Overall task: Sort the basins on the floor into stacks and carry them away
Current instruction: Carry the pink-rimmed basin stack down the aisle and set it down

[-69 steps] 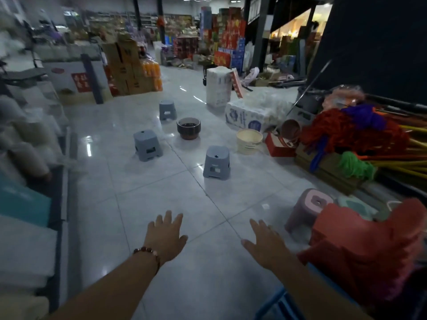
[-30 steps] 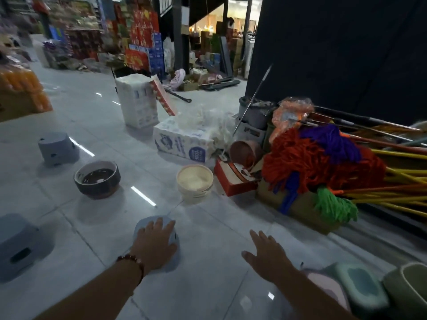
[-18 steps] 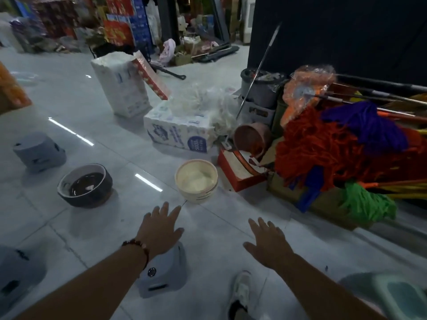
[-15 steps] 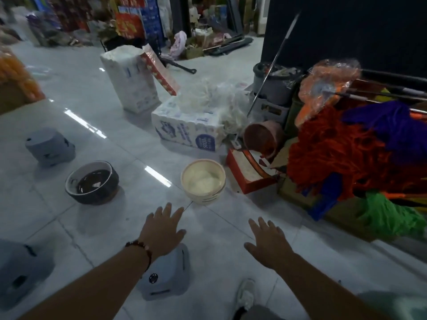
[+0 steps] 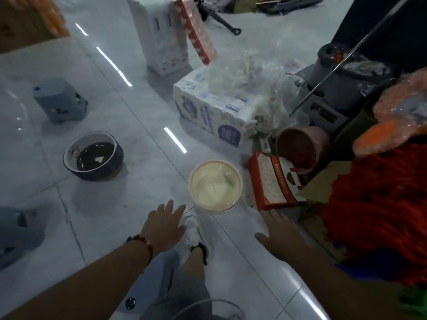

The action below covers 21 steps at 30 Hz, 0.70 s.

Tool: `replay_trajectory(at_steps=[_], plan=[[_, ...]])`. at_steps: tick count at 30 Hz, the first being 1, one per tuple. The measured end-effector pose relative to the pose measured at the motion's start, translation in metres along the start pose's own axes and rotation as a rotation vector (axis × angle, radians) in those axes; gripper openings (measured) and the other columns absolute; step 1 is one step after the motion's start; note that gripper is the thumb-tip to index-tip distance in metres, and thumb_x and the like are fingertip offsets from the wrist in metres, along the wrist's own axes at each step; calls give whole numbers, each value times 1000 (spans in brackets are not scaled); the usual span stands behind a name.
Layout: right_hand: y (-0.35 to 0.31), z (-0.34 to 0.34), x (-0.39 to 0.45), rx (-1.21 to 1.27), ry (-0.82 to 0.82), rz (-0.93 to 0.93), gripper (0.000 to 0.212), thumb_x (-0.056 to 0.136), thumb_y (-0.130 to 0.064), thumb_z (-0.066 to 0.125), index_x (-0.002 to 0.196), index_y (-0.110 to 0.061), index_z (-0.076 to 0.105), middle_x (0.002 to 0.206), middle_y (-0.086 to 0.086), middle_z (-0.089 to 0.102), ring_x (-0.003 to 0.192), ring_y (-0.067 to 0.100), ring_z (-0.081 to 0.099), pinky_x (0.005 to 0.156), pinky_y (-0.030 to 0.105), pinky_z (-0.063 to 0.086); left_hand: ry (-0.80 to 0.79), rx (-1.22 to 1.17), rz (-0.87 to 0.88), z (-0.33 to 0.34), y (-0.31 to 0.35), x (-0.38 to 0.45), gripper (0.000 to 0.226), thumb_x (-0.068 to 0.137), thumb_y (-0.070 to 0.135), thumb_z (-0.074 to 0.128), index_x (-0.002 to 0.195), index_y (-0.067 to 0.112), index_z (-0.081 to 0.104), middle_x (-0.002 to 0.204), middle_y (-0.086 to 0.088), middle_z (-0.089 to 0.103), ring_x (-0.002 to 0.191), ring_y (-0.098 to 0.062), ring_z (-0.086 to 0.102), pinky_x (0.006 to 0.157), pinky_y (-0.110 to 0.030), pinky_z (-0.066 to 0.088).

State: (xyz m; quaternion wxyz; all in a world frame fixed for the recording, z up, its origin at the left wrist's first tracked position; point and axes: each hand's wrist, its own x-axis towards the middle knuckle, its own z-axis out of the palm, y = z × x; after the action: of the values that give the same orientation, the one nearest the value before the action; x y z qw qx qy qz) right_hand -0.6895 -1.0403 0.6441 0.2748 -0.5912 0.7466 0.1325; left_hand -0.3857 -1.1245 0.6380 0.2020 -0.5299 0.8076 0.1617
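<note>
A cream basin (image 5: 215, 184) stands upright on the tiled floor just ahead of my hands. A dark basin with a pale rim (image 5: 93, 155) sits to its left. A brown-pink basin (image 5: 300, 147) lies tipped on its side at the right, against the clutter. My left hand (image 5: 163, 225) is spread flat, fingers apart, a short way below and left of the cream basin. My right hand (image 5: 278, 232) is spread the same way below and right of it. Neither hand touches a basin or holds anything.
Grey plastic stools stand at the left (image 5: 60, 103) and the far left edge (image 5: 16, 236). White tissue packs (image 5: 209, 112), a red box (image 5: 271, 181) and a pile of red mops (image 5: 374, 204) crowd the right. My white shoe (image 5: 193, 234) is between my hands.
I have walked forward and the view has tilted down. The cream basin is now close in front of my hands. The stool under my left hand has passed below me.
</note>
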Motion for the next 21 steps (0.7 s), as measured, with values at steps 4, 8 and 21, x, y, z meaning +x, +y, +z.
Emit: replay_trajectory(at_steps=[4,8,21], plan=[[-4,-12,99,-18,-67,27,75,94,-56,41,155,-25,9,162,7,13,148,29,12,120,46,15,-77,22,42,4,-21,109,67,99,49,37,156,26,11,163,-13,8,148,-32,17,116,-48,25],[-16,-22,189,10,-148,44,76,93,-57,43,154,-25,11,162,5,14,149,27,13,120,46,15,-174,15,58,0,-46,205,68,99,50,37,156,25,11,163,-14,8,147,-34,18,116,-50,24],[32,99,512,887,-311,629,91,84,-44,69,154,-17,17,156,4,28,140,27,33,108,40,34,-406,-832,-405,156,-92,532,92,88,47,66,156,19,11,158,-7,28,139,-28,37,106,-39,37]])
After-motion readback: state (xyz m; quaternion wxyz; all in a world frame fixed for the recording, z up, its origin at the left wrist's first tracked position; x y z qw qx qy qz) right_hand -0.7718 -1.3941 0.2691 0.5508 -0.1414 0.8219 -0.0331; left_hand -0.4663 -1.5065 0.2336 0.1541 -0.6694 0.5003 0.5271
